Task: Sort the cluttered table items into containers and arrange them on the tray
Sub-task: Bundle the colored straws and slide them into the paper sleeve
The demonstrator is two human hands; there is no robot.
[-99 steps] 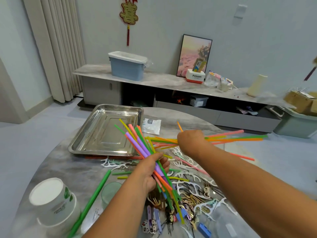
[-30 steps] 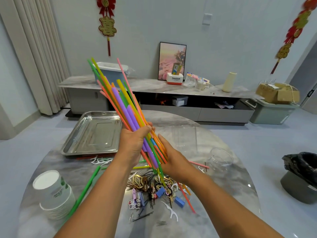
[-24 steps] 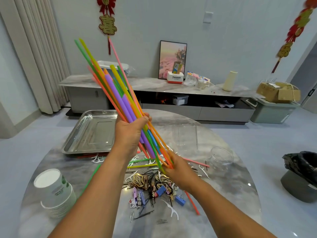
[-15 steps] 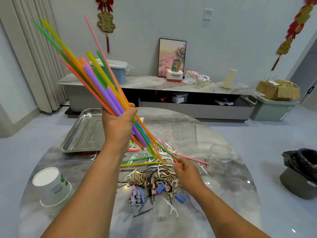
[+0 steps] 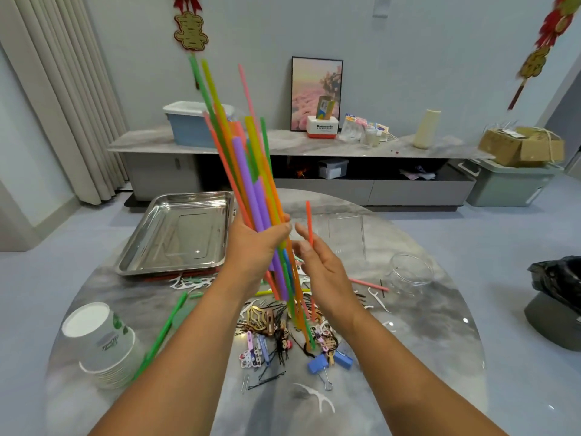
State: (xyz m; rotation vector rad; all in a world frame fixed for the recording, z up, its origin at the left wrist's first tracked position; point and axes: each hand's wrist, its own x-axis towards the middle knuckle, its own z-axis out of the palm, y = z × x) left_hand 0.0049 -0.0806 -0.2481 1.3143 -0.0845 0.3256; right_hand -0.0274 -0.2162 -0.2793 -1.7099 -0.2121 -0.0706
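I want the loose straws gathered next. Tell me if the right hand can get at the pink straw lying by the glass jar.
Probably yes: the pink straw lies uncovered, just right of the right hand. But that hand already pinches an orange straw.

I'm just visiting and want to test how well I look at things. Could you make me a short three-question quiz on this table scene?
1. True or false: the metal tray already holds sorted items.
2. Which hand grips the big bundle of straws? A) left hand B) right hand C) both
3. Fill in: the right hand holds a single ___ straw.

Key: 1. False; the tray shows only bare metal. 2. A; the left hand's fingers wrap the bundle, which stands nearly upright. 3. Orange; it stands apart from the bundle, just to its right.
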